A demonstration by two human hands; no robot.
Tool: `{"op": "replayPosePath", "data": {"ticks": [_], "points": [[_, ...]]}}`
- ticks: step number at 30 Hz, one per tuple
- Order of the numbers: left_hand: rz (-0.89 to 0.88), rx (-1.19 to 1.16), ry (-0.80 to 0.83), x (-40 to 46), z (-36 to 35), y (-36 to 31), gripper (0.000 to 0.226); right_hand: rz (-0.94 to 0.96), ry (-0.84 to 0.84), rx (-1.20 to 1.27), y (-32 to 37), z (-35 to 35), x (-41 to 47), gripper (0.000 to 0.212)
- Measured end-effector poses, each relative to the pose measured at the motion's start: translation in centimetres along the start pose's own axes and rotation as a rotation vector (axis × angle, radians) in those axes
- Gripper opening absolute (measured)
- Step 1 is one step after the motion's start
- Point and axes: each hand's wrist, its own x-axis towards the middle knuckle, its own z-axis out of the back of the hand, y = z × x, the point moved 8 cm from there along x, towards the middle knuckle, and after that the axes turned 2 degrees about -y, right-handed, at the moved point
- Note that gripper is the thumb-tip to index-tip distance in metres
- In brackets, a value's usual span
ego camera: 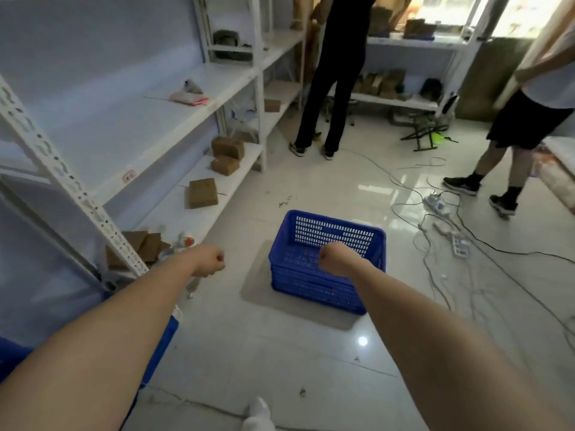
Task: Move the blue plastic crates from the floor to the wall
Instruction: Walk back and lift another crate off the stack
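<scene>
A stack of blue plastic crates, perforated and nested in each other, stands on the white tiled floor in the middle of the view. My right hand is a closed fist in front of the stack's near rim, holding nothing. My left hand is also a closed fist, stretched out over the floor to the left of the stack and apart from it. More blue plastic shows at the lower left behind my left forearm, mostly hidden.
White metal shelving with brown boxes runs along the left. Cables and power strips lie on the floor to the right. A person in black stands at the far shelves; another person walks at the right.
</scene>
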Motion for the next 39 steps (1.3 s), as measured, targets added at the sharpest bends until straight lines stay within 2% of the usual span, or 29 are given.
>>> {"op": "replayPosePath", "data": {"ticks": [4,9,13,16,20,24,30,39], "points": [[-0.056,0.074,0.059,7.6,-0.5,-4.4,0.028,-0.107,0.005,0.049,-5.9,0.8,3.2,0.025],[-0.115,0.142,0.140,17.7,-1.3,-8.7,0.027,-0.230,0.098,0.094,-12.4,1.3,10.3,0.027],[-0.137,0.193,0.208,25.3,-0.5,-11.3,0.026,-0.233,0.056,0.143,-15.1,2.9,16.1,0.015],[-0.147,0.185,0.219,30.3,0.3,-13.5,0.017,-0.254,0.065,0.143,-17.5,3.9,19.5,0.020],[-0.180,0.169,0.269,35.3,-0.4,-17.1,0.014,-0.349,0.118,0.177,-22.6,3.7,22.8,0.022],[-0.178,0.170,0.345,39.4,-2.0,-19.9,0.026,-0.419,0.146,0.258,-27.6,2.7,26.0,0.017],[-0.108,0.140,0.408,45.1,-4.8,-21.7,0.023,-0.379,0.205,0.287,-33.0,1.4,33.5,0.019],[0.013,0.061,0.295,56.4,-6.6,-22.6,0.024,-0.416,0.264,0.364,-40.1,-3.0,42.9,0.022]]}}
